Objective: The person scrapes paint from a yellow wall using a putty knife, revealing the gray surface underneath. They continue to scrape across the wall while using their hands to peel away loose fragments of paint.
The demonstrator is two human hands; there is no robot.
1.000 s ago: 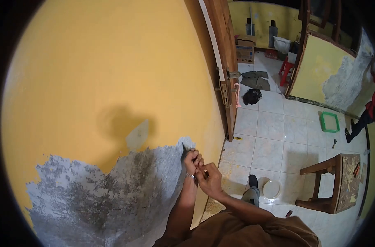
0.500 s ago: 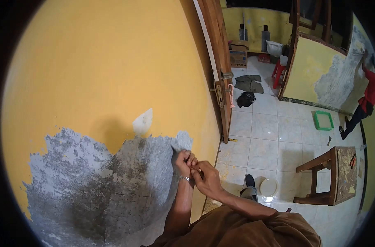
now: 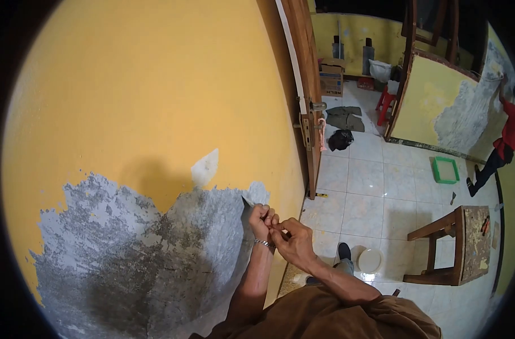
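My left hand, with a metal bracelet at the wrist, is closed around a scraper. Only the scraper's dark pointed blade shows, tilted up against the wall; its handle is mostly covered by my fingers. My right hand is pressed close against the left, its fingers pinched round the lower end of the handle. In front of both hands is the yellow wall, with a large bare grey patch where the paint is off. A small pale patch lies above the grey area.
A wooden door stands right of the wall. On the tiled floor are a white bucket, a paint-stained wooden stool, a green tray and a black bag. Another person in red works at the far right wall.
My view has shifted slightly, so the room appears a little lower and further right. Both hands stay together at the scraper, and more of its blade shows now.
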